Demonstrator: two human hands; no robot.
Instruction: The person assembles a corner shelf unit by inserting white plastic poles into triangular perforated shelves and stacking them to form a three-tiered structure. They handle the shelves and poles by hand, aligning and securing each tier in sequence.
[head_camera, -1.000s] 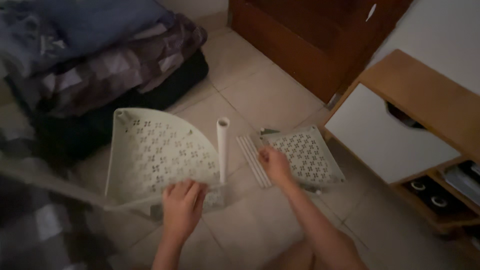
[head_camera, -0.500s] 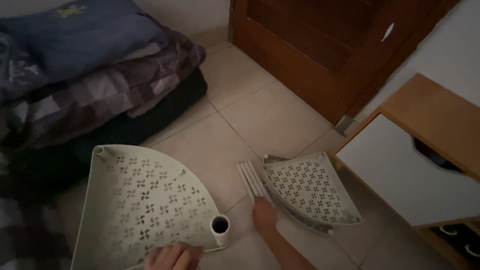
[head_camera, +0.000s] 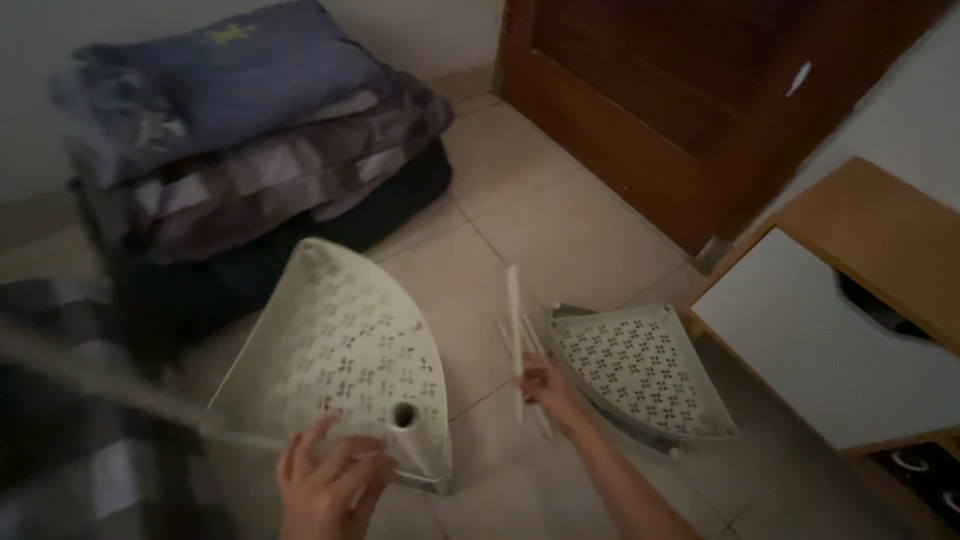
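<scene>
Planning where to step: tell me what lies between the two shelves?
In the head view, the right hand lifting a white tube above bare floor tiles.

The shelf tray is pale green plastic, shaped like a quarter circle with a curved outer rim, its flat face pierced all over with small flower-like cutouts. It is tilted up off the floor, its face turned toward the camera, and a round socket hole sits near its lower corner. Just right of the tray a thin white tube stands nearly upright (slightly blurred), its lower end low beside the tray's corner and its top reaching about level with the tray's middle.
</scene>
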